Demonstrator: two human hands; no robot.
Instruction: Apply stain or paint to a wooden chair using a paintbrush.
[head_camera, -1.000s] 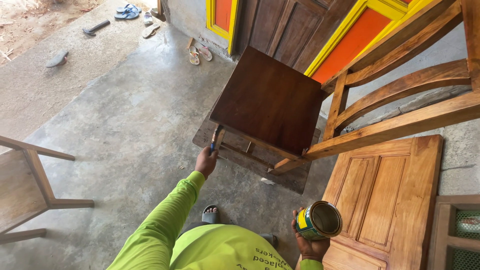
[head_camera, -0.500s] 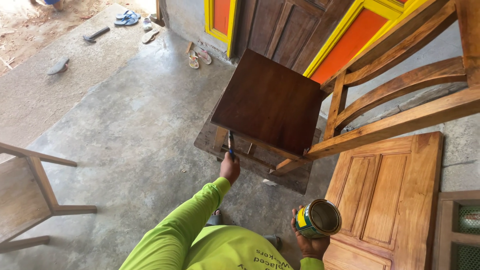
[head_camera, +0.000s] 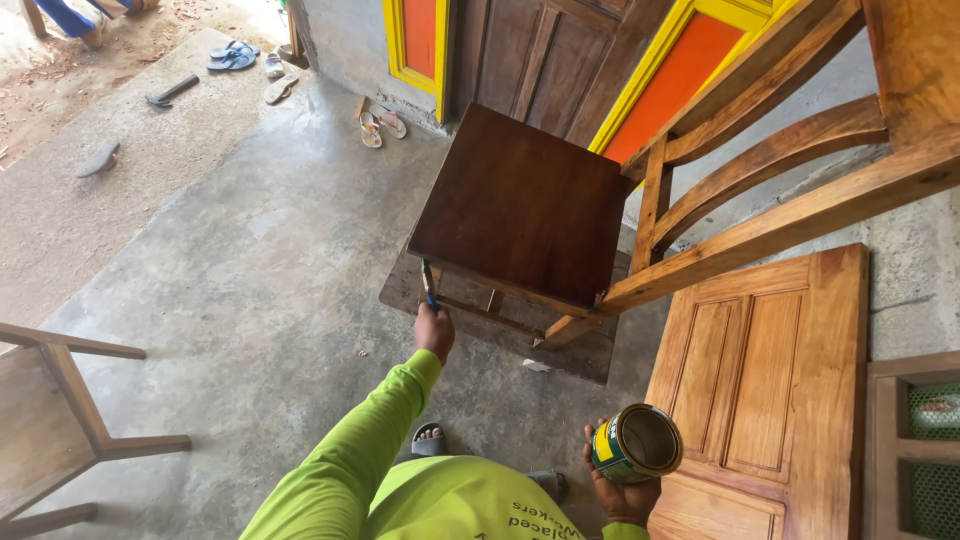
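Left hand (head_camera: 434, 331) clamped on a thin brush (head_camera: 428, 284), tip touching the front lower edge of the dark-stained stool (head_camera: 520, 205) standing on the concrete floor (head_camera: 250, 270). Right hand (head_camera: 618, 495) clamped around an open tin can (head_camera: 637, 441), held low just beside the panelled wooden door (head_camera: 765, 380) lying flat.

I count one dark stained stool (head_camera: 520, 205), one brush (head_camera: 428, 284), one open tin can (head_camera: 637, 441), one panelled door (head_camera: 765, 385) lying flat, and two hands in view.
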